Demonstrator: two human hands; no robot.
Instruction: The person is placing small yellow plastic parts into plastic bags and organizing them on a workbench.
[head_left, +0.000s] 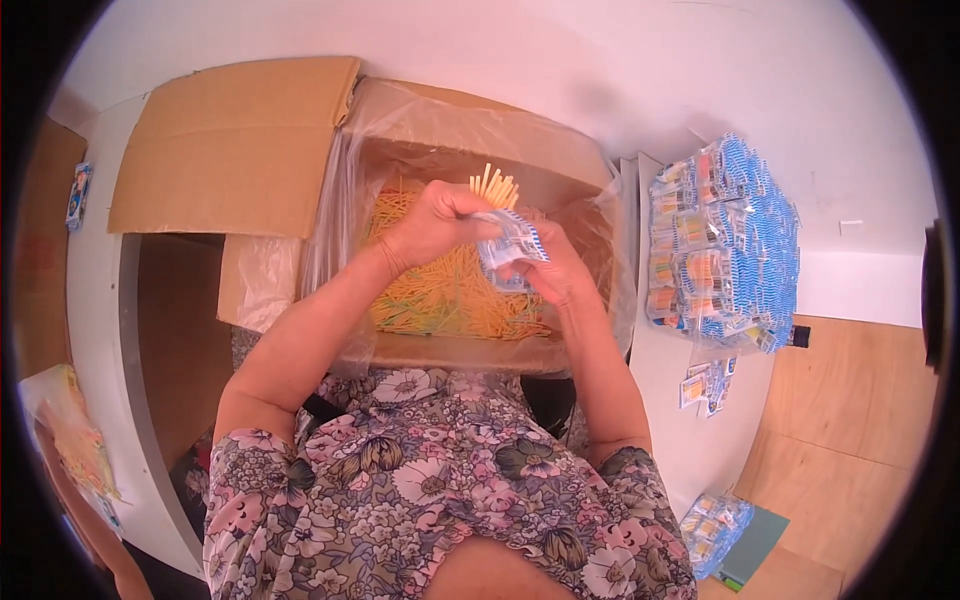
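Above the open carton, my left hand (438,226) is closed around a bundle of thin pale-yellow sticks (493,188), whose ends fan out past the thumb. My right hand (565,268) grips a small clear plastic packet (512,240) with a blue-striped edge. The packet lies against the left fingers, just below the bundle; whether the sticks reach into it is hidden by the hands. Beneath both hands, many loose thin sticks (440,300), yellow, orange and green, fill the cardboard carton (460,352), which has a clear plastic liner (345,190).
A tall stack of filled blue-striped packets (725,240) stands on the white surface at right, with several loose packets (708,387) before it. Another bag of packets (716,532) lies lower right. A cardboard flap (235,150) spreads out at left. Another person's arm (85,510) shows at lower left.
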